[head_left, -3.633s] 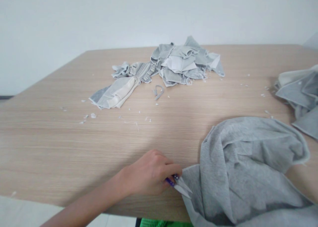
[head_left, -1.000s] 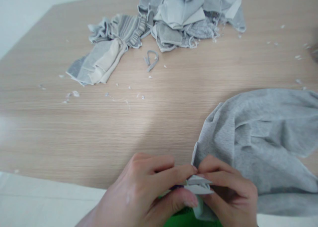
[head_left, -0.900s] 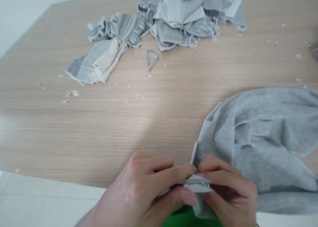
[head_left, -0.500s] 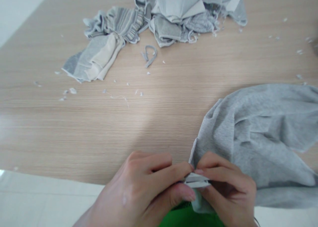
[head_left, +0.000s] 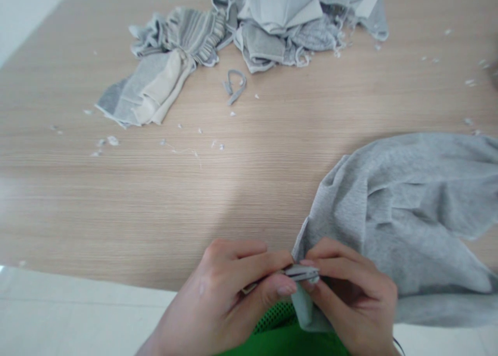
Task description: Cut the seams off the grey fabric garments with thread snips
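Note:
My left hand (head_left: 237, 288) is closed, its thumb and forefinger pinching a small metal tool (head_left: 295, 273) with two narrow arms, like thread snips. The tool's far end points right and meets the edge of a grey cloth (head_left: 404, 210). My right hand (head_left: 350, 288) is closed on that edge, with thumb and fingertips right beside the tool's tip. From there the cloth spreads over the table to the right, wrinkled, with a flap hanging below my fingers. Fingers hide part of the tool and the exact spot where it touches the cloth.
A heap of grey cloth pieces (head_left: 280, 24) lies at the back of the wooden table (head_left: 187, 200). Striped and pale pieces (head_left: 155, 86) lie to its left. A curled grey strip (head_left: 235, 86) and several small scraps (head_left: 112, 140) are scattered about. Green fabric (head_left: 280, 335) shows below my hands.
Both hands have shifted slightly left, and the tool's angle has changed so its two arms show more plainly. The heap and the spread cloth lie as before.

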Demonstrator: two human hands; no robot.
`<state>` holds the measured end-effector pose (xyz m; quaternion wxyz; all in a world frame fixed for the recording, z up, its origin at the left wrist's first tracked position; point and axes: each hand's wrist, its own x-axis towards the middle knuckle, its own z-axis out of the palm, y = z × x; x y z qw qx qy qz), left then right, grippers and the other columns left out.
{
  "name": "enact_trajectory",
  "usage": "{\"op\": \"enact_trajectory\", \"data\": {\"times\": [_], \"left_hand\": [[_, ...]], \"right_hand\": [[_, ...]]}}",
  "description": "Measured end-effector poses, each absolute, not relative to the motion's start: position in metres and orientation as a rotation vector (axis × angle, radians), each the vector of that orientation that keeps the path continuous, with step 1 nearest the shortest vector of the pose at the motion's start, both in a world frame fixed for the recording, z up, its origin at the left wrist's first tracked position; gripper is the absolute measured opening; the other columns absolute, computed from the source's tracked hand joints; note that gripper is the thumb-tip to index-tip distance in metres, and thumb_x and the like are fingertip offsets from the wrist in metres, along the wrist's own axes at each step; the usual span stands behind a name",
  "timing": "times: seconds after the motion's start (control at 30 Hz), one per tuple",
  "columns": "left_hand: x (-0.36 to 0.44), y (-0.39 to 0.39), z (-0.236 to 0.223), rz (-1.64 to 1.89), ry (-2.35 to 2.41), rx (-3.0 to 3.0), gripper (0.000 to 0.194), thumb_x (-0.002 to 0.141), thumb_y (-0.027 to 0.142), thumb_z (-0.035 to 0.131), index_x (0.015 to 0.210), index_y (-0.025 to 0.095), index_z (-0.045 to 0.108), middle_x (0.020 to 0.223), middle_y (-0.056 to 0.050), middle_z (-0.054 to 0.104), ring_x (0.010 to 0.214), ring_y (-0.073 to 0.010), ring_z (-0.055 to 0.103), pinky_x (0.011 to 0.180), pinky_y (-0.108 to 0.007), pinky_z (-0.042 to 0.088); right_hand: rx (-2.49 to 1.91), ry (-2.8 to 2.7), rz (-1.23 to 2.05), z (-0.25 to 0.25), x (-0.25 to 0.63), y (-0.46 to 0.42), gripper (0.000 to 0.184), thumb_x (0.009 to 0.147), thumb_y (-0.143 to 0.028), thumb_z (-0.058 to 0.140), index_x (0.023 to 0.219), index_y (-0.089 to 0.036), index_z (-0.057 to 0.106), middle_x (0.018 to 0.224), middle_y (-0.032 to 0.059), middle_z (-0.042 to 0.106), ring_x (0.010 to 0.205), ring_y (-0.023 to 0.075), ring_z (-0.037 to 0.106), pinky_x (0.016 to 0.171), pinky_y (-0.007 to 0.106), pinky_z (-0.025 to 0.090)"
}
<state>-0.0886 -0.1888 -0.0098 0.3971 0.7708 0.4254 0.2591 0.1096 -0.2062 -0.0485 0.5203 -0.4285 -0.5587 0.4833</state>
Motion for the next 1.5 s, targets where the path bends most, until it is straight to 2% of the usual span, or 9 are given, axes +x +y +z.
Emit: {"op": "enact_trajectory", "data": {"times": [0.17, 0.27, 0.43, 0.6, 0.87, 1.07, 1.23, 1.5], "left_hand": [[-0.084, -0.192, -0.014, 0.722, 1.099, 1.824, 0.020, 0.103, 0.026, 0.055, 0.102, 0.018, 0.073, 0.063, 0.004, 0.057, 0.053, -0.0084, 0.052, 0.049, -0.020, 0.036], [-0.084, -0.193, -0.016, 0.696, 1.160, 1.745, 0.019, 0.102, 0.025, 0.057, 0.096, 0.019, 0.075, 0.066, 0.003, 0.065, 0.057, -0.0089, 0.059, 0.054, -0.020, 0.042], [-0.087, -0.189, -0.018, 0.741, 1.205, 1.744, 0.015, 0.100, 0.024, 0.061, 0.103, 0.023, 0.076, 0.082, 0.002, 0.077, 0.069, -0.0101, 0.070, 0.063, -0.019, 0.051], [-0.094, -0.182, -0.018, 0.793, 1.253, 1.784, 0.019, 0.101, 0.030, 0.060, 0.103, 0.021, 0.077, 0.091, -0.002, 0.081, 0.076, -0.0142, 0.075, 0.066, -0.021, 0.056], [-0.103, -0.184, -0.010, 0.613, 1.181, 1.946, 0.024, 0.101, 0.033, 0.060, 0.121, 0.026, 0.070, 0.084, 0.002, 0.075, 0.068, -0.0114, 0.068, 0.062, -0.021, 0.051], [-0.097, -0.186, -0.007, 0.658, 1.207, 2.130, 0.034, 0.103, 0.047, 0.053, 0.119, 0.022, 0.069, 0.067, 0.003, 0.063, 0.052, -0.0091, 0.059, 0.051, -0.020, 0.042], [-0.095, -0.186, -0.011, 0.683, 1.173, 2.190, 0.032, 0.103, 0.042, 0.055, 0.120, 0.019, 0.069, 0.066, 0.004, 0.058, 0.049, -0.0080, 0.052, 0.048, -0.021, 0.036], [-0.094, -0.185, -0.013, 0.676, 1.151, 2.220, 0.026, 0.104, 0.035, 0.055, 0.120, 0.018, 0.068, 0.068, 0.004, 0.057, 0.050, -0.0084, 0.049, 0.048, -0.023, 0.034]], "right_hand": [[-1.090, -1.356, 1.133, -0.049, 0.108, -0.207, 0.023, 0.082, -0.003, 0.070, 0.093, -0.022, 0.078, 0.078, 0.0026, 0.074, 0.067, 0.0140, 0.070, 0.053, 0.021, 0.055], [-1.121, -1.361, 1.140, -0.047, 0.106, -0.205, 0.020, 0.082, -0.004, 0.070, 0.089, -0.022, 0.077, 0.077, 0.0024, 0.074, 0.066, 0.0140, 0.070, 0.054, 0.021, 0.056], [-1.127, -1.339, 1.175, -0.050, 0.105, -0.204, 0.017, 0.084, -0.006, 0.070, 0.088, -0.022, 0.075, 0.078, 0.0024, 0.073, 0.067, 0.0144, 0.070, 0.052, 0.021, 0.055], [-1.145, -1.350, 1.162, -0.053, 0.104, -0.204, 0.018, 0.084, -0.006, 0.070, 0.087, -0.023, 0.076, 0.076, 0.0016, 0.072, 0.065, 0.0135, 0.069, 0.051, 0.020, 0.054], [-1.108, -1.363, 1.145, -0.052, 0.106, -0.204, 0.021, 0.082, -0.004, 0.071, 0.089, -0.023, 0.077, 0.077, 0.0013, 0.073, 0.066, 0.0132, 0.070, 0.052, 0.019, 0.055], [-1.116, -1.373, 1.146, -0.052, 0.108, -0.205, 0.022, 0.081, -0.004, 0.071, 0.090, -0.023, 0.077, 0.079, 0.0026, 0.075, 0.068, 0.0145, 0.071, 0.055, 0.020, 0.056], [-1.100, -1.360, 1.187, -0.052, 0.109, -0.205, 0.021, 0.083, -0.005, 0.070, 0.091, -0.024, 0.076, 0.080, 0.0020, 0.074, 0.069, 0.0145, 0.071, 0.057, 0.021, 0.057], [-1.113, -1.347, 1.219, -0.053, 0.109, -0.207, 0.021, 0.084, -0.006, 0.071, 0.091, -0.025, 0.075, 0.080, 0.0010, 0.074, 0.072, 0.0141, 0.071, 0.061, 0.022, 0.058]]}}
